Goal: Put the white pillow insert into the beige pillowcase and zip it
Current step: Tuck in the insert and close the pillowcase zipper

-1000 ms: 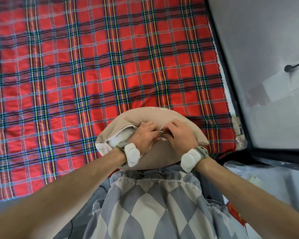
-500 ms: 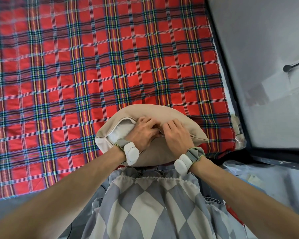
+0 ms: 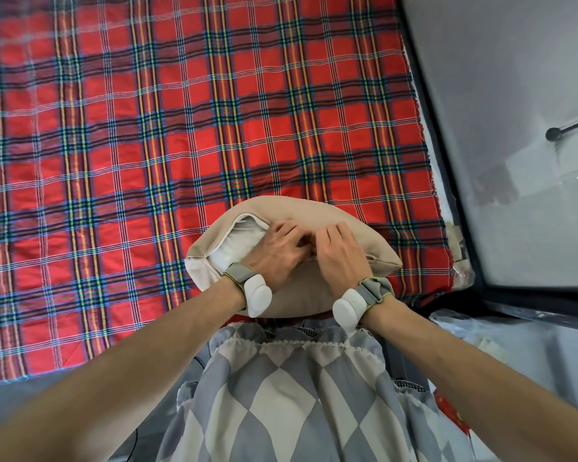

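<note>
The beige pillowcase [image 3: 357,235] lies at the near edge of the plaid bed, stuffed and bulging. Its opening gapes on the left side, where the white pillow insert [image 3: 237,248] shows through. My left hand [image 3: 277,255] lies on the seam just right of that gap, fingers curled into the pillowcase edge. My right hand [image 3: 339,255] sits close beside it, fingertips pinching the pillowcase seam where the zip runs; the zip pull itself is hidden under the fingers. To the right of my hands the seam looks closed.
A red plaid cover [image 3: 181,128] spreads over the whole bed. A dark frame edge [image 3: 447,181] and a grey wall run down the right. My grey-and-white diamond-patterned garment [image 3: 297,395] fills the bottom of the view.
Both hands have shifted a little left along the seam, and the pillow's left end has lifted slightly, showing more white insert in the gap.
</note>
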{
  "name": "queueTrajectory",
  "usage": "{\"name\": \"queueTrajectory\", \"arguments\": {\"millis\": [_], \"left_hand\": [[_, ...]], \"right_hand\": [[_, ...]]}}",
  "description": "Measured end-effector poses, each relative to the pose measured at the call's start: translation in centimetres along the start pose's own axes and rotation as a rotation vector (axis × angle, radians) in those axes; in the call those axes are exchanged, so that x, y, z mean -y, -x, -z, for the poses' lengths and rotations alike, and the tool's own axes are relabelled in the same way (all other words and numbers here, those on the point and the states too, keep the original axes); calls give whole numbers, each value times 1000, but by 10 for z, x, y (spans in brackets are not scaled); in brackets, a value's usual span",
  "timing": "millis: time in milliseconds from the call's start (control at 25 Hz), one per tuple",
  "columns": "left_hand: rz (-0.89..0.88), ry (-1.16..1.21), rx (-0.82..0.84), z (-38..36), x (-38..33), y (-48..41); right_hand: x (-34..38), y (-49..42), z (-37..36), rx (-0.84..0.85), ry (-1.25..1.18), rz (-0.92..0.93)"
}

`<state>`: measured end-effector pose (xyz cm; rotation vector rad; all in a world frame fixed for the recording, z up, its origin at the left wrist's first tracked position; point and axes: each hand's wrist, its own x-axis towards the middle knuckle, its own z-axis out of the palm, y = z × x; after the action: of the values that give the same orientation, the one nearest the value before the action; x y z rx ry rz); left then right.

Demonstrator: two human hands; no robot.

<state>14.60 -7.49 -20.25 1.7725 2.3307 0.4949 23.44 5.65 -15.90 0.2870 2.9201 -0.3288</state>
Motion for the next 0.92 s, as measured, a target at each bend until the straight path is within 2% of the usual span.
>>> {"name": "queueTrajectory", "arguments": {"millis": [80, 200, 280, 360, 440, 640, 760, 840, 920], "left_hand": [[-26, -7, -12, 0, -2, 0], [-83, -26, -42, 3, -2, 1], [-89, 17, -45, 3, -3, 2], [-78, 107, -25, 6, -3, -1], [-35, 203, 4, 13, -4, -8], [38, 308, 99, 20, 3, -13], [78, 357, 177, 17, 4, -11], [88, 370, 224, 17, 3, -12], [75, 358, 244, 18, 4, -13]], "right_hand": [[0, 2, 0, 42, -124, -26], [-5, 1, 0, 166, -425, -237], [-9, -5, 1, 246, -545, -307], [-13, -7, 0, 266, -563, -291], [-17, -3, -2, 188, -536, -237], [-35, 15, 2, -9, -352, 83], [-51, 16, 3, 121, -252, 214], [-53, 14, 5, 165, -342, 162], [-50, 9, 9, 183, -496, 5]]}}
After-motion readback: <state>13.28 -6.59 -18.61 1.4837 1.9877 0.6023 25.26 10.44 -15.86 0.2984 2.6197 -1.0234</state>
